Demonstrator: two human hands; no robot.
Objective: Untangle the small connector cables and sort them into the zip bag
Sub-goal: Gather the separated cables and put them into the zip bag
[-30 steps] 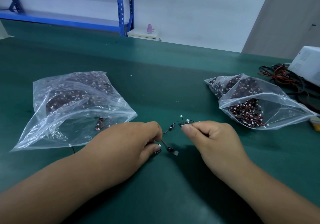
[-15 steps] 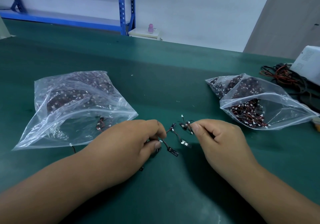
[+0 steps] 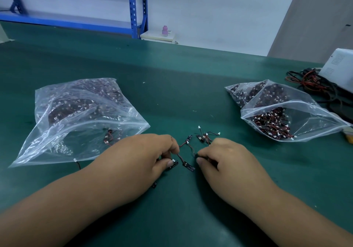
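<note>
A small tangle of connector cables [image 3: 188, 149], thin red-black wires with white plugs and black tabs, lies on the green table between my hands. My left hand [image 3: 145, 155] pinches one end of the tangle with thumb and fingers. My right hand [image 3: 225, 161] pinches another wire at its fingertips. A few loose cables [image 3: 205, 136] lie just beyond my right hand. One clear zip bag [image 3: 76, 120] of cables lies at the left, its mouth toward me. A second open zip bag [image 3: 286, 113] full of cables lies at the right.
A heap of thicker red and black wires [image 3: 313, 82] and a white box [image 3: 338, 67] sit at the far right. One stray cable [image 3: 77, 163] pokes out under the left bag. A blue shelf frame [image 3: 136, 8] stands beyond the table.
My right hand has come down and left toward my left hand, leaving a few cables on the table behind it. The left hand has stayed in place.
</note>
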